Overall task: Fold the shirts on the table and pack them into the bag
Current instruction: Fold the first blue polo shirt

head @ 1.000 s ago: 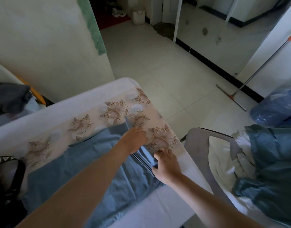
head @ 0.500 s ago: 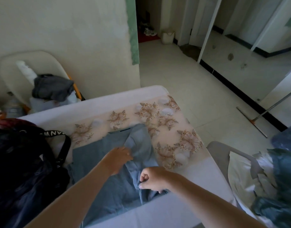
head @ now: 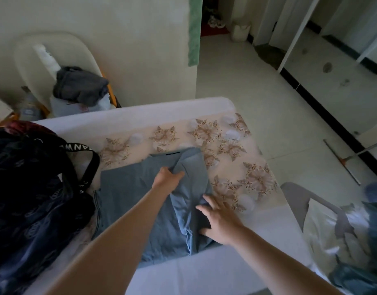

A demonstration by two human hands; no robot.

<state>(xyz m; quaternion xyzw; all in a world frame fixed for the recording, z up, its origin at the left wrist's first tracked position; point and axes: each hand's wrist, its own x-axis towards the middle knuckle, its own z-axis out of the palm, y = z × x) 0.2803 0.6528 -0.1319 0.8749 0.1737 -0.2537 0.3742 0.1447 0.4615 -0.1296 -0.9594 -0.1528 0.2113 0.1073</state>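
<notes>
— Where does the shirt lie?

— The blue shirt [head: 128, 199] is spread in the middle of the worktop [head: 215, 271], collar toward the far edge and hem close to the near edge. Its right side is folded over onto the body, with wrinkles running along the fold.

— And the bag?

— The dark patterned bag [head: 30, 199] stands at the worktop's left edge, its lettered strap [head: 85, 150] looping toward the far side. The shirt's left side lies just beside it; I cannot tell whether they touch.

— What about the left hand?

— The left hand [head: 167, 179] is on the shirt just below the collar. Its grip is drawn in to a pinch, fingers and thumb curled on a ridge of the folded-over cloth.

— And the right?

— The right hand [head: 220, 220] rests on the folded flap, closer to the near edge. Its grip is wide open: the fingers [head: 204, 207] are spread and straight, pressing the cloth flat and holding nothing.

— Anything else around?

— A floral cloth [head: 236, 150] covers the worktop's far right part, and the shirt's collar end overlaps it. A grey chair [head: 294, 194] stands off the right edge, heaped with pale and teal clothes [head: 353, 241]. Beyond the far left corner, a dark grey garment [head: 81, 86] sits bundled on a pale seat.
</notes>
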